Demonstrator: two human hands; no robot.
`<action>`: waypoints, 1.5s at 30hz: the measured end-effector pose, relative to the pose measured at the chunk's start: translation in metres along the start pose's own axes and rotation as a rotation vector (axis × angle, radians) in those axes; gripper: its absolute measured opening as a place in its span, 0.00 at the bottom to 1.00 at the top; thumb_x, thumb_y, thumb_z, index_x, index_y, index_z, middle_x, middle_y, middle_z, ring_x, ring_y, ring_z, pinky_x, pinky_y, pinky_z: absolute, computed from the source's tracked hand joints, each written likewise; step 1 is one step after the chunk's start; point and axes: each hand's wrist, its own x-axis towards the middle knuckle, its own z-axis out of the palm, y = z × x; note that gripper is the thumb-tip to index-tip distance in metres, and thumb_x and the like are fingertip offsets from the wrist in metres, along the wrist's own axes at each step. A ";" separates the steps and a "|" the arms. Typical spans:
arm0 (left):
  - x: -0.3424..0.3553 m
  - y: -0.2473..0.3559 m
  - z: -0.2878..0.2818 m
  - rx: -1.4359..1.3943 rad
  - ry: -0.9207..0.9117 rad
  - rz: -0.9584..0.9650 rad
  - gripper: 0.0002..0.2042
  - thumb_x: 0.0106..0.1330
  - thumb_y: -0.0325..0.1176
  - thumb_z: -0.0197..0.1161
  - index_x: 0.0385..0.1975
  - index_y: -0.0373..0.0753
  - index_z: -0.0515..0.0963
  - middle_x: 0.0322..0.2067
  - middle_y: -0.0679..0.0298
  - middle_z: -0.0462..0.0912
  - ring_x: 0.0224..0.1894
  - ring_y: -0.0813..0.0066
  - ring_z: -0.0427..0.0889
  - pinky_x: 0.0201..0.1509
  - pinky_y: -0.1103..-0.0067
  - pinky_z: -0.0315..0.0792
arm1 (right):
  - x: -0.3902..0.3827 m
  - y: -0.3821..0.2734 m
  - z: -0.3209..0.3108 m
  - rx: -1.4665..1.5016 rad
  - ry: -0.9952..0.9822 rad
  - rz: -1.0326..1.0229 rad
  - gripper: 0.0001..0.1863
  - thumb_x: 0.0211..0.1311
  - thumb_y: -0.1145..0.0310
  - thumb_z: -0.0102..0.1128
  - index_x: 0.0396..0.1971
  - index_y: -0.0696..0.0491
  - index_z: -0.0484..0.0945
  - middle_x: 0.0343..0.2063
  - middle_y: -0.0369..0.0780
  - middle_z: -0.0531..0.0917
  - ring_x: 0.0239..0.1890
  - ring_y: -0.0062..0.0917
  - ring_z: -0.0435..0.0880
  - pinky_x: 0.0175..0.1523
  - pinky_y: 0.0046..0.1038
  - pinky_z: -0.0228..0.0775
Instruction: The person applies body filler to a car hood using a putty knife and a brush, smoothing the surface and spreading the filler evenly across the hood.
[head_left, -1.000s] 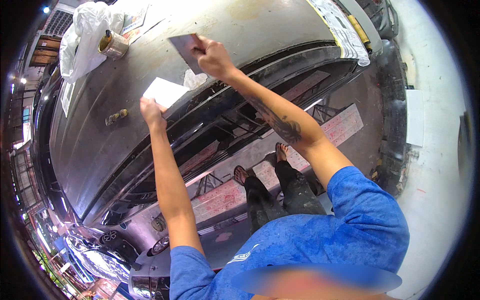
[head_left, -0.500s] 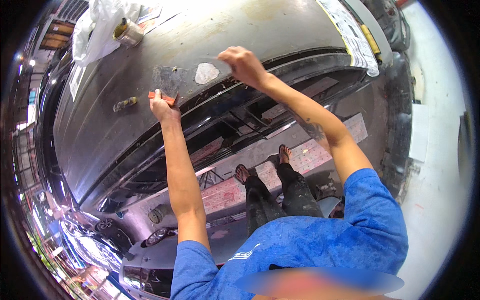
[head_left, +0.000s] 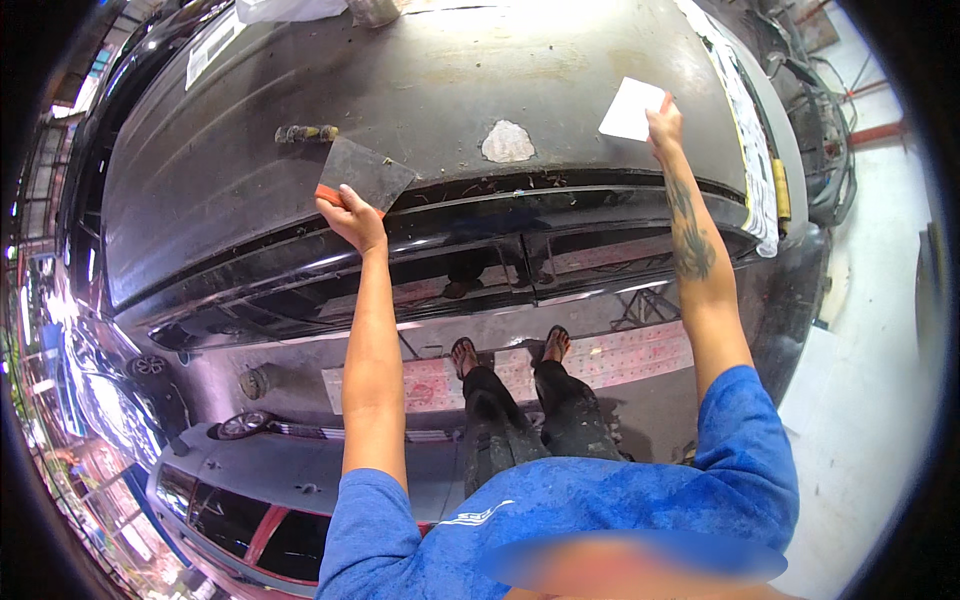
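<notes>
My left hand (head_left: pixel 357 222) is closed around the orange grip of a wide, dark-bladed putty spreader (head_left: pixel 368 178), held over the near edge of a dull grey car roof (head_left: pixel 430 95). Farther right, my right hand (head_left: pixel 664 134) grips a second putty spreader (head_left: pixel 627 109) by its orange edge; its blade looks bright white. Between the two hands, an uneven off-white patch (head_left: pixel 508 142) lies on the roof. A small dark cylindrical thing with a yellowish end (head_left: pixel 308 133) rests on the roof beyond the left spreader.
Printed paper (head_left: pixel 740 130) covers the roof's right end, beside a yellow roll (head_left: pixel 781 190). A white plastic bag (head_left: pixel 290 8) and a container (head_left: pixel 375 10) stand at the far edge. My feet are on a spotted pinkish plank (head_left: pixel 640 352); another car (head_left: pixel 400 470) is below.
My right hand has moved right, away from the off-white patch, and its spreader now shows plainly. The left spreader's blade is turned more to the right. The whole view has shifted.
</notes>
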 end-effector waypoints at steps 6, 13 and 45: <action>-0.010 0.006 0.003 0.014 0.106 0.067 0.11 0.72 0.35 0.54 0.34 0.33 0.64 0.28 0.60 0.69 0.29 0.71 0.70 0.34 0.73 0.66 | 0.017 -0.076 0.187 -0.302 -0.499 -0.411 0.31 0.55 0.62 0.61 0.61 0.55 0.72 0.31 0.44 0.86 0.30 0.27 0.83 0.36 0.33 0.76; -0.006 0.001 0.004 0.126 0.132 0.093 0.14 0.71 0.36 0.56 0.43 0.30 0.67 0.32 0.55 0.74 0.32 0.65 0.75 0.36 0.72 0.70 | -0.059 -0.123 0.197 -0.279 -0.728 -0.577 0.23 0.62 0.60 0.59 0.53 0.57 0.73 0.34 0.49 0.83 0.36 0.36 0.80 0.42 0.35 0.72; 0.005 0.010 -0.001 -0.494 0.095 -0.351 0.07 0.73 0.31 0.48 0.38 0.33 0.66 0.34 0.60 0.70 0.35 0.72 0.70 0.44 0.73 0.67 | -0.170 -0.163 0.182 0.269 -0.420 -0.156 0.09 0.66 0.67 0.61 0.33 0.58 0.77 0.20 0.29 0.74 0.21 0.14 0.70 0.25 0.22 0.63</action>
